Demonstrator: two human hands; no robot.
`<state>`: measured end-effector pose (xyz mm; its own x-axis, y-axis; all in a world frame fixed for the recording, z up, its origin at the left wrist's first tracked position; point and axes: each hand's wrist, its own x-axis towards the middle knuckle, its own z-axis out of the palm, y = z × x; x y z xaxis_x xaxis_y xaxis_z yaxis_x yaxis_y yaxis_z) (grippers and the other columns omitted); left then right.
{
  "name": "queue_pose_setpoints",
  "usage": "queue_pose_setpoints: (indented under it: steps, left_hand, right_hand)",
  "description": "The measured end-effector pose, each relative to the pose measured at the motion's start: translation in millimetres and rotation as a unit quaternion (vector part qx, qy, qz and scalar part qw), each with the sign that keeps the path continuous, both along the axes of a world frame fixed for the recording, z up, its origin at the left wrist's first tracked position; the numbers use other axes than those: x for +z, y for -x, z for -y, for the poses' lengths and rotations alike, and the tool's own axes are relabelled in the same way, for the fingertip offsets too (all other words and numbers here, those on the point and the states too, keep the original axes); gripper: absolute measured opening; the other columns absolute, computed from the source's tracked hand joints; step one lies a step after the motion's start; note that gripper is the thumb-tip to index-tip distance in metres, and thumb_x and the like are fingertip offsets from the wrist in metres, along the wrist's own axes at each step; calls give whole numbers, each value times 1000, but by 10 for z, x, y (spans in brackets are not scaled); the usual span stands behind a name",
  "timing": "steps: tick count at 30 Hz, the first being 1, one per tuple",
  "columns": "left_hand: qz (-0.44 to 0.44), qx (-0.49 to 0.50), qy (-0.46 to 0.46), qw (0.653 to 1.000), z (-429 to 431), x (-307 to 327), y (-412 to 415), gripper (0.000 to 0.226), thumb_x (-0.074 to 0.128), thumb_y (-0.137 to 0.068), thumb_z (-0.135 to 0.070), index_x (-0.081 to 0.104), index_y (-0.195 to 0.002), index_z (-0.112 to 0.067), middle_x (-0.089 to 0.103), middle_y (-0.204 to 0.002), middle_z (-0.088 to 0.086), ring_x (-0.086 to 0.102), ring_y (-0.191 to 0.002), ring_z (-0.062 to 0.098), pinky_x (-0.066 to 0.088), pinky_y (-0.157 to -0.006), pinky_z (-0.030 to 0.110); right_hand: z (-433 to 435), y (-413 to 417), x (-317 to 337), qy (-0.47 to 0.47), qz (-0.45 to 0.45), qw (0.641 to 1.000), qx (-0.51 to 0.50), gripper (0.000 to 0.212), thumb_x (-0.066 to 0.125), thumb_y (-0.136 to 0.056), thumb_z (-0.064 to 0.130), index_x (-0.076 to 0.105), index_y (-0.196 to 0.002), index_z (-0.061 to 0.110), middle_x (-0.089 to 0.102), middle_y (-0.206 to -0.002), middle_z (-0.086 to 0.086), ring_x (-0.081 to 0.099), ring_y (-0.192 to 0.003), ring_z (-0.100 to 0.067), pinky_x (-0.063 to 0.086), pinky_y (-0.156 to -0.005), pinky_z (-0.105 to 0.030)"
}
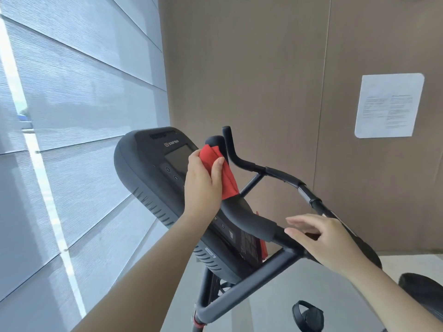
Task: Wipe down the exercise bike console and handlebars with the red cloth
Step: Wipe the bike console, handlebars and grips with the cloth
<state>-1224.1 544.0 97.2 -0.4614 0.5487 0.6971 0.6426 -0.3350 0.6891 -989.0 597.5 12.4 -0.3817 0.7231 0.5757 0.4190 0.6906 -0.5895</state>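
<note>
Left hand (203,178): grasping the red cloth (227,180), thumb across its folded front, pressing it against the inner upright end of the handlebars (282,174), just beside the console (148,178) screen.

Right hand (321,238): released, fingers straight, holding nothing, over the near bar junction. Cannot tell if it touches.

Cloth handling, judged: light, soft, limp; folded into a pad it hangs below the palm. Best held mid-fold so it wraps the tube. The bar is rigid and the padding likely gives friction. Console screen and buttons call for light pressure. Most of the handlebars look not yet wiped.
</note>
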Motion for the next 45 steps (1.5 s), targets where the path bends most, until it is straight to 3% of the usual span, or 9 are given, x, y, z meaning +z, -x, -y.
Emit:
queue_pose_setpoints:
  steps: [5, 8, 12, 20, 28, 33, 35, 39, 45]
  left_hand:
    - [-10, -41, 39, 998, 59, -65, 69, 32, 42, -97, -40, 40, -116, -14, 55, -88, -8, 55, -73, 8, 44, -60, 16]
    - [-12, -55, 42, 997, 76, -59, 92, 25, 41, -98, -36, 39, -110, -15, 50, -86, -15, 51, -74, -4, 38, -56, 2]
    - [-3, -63, 45, 997, 77, -176, 80, 22, 39, -99, -38, 37, -107, -17, 49, -85, -14, 51, -74, -2, 43, -59, 8]
    - [28, -43, 58, 997, 141, -343, -75, 17, 36, -100, -32, 34, -108, -17, 46, -84, -15, 50, -72, 0, 38, -53, 0]
    - [66, 65, 75, 993, 133, -450, -357, 26, 33, -100, -37, 39, -104, -12, 50, -97, -1, 51, -86, 18, 34, -74, 29]
    - [105, 113, 72, 985, 174, -574, -684, 26, 35, -100, -32, 41, -107, -8, 51, -90, -3, 58, -83, 19, 41, -62, 19]
    - [133, 124, 79, 980, 154, -678, -824, 29, 35, -100, -33, 42, -108, -6, 51, -94, -1, 57, -92, 23, 39, -73, 27]
    - [201, 136, 121, 963, 103, -841, -1114, 37, 33, -100, -38, 41, -111, -4, 52, -106, 5, 51, -98, 24, 33, -79, 29]
    - [224, 137, 154, 952, 120, -848, -1186, 43, 35, -100, -39, 46, -115, 0, 58, -108, 12, 53, -93, 24, 35, -77, 30]
  right_hand:
    - [41, 29, -6, 0, -1, 1000, -13, 32, 68, -75, 49, 70, -99, 28, 69, -96, 20, 61, -91, 11, 43, -79, -4]
    - [80, 35, 16, 9, 1, 1000, -16, 32, 65, -75, 52, 70, -96, 29, 69, -94, 20, 62, -89, 8, 45, -79, -7]
    - [101, 53, 7, -9, 13, 1000, -24, 13, 68, -81, 31, 71, -93, 28, 71, -90, 14, 63, -86, 6, 46, -76, -7]
    - [60, 26, -6, -25, 33, 999, -10, 18, 63, -84, 37, 72, -95, 26, 70, -91, 16, 63, -87, 3, 52, -80, -24]
    - [-91, -191, -76, -37, 134, 987, 81, 43, 44, -87, 57, 61, -118, 31, 62, -111, 21, 54, -102, 7, 45, -87, -17]
    - [-201, -545, -172, -56, 173, 975, 130, 58, 28, -86, 69, 41, -135, 39, 46, -130, 29, 39, -120, 12, 33, -96, -11]
    - [-237, -577, -177, -49, 147, 976, 154, 55, 30, -88, 65, 43, -134, 38, 48, -129, 27, 39, -119, 12, 31, -96, -7]
    - [-284, -552, -198, -25, 86, 981, 172, 43, 38, -92, 51, 52, -128, 33, 56, -126, 20, 47, -117, 5, 39, -102, -23]
    - [-282, -581, -215, -23, 84, 979, 185, 45, 33, -93, 50, 51, -129, 32, 55, -128, 17, 46, -121, 2, 39, -103, -26]
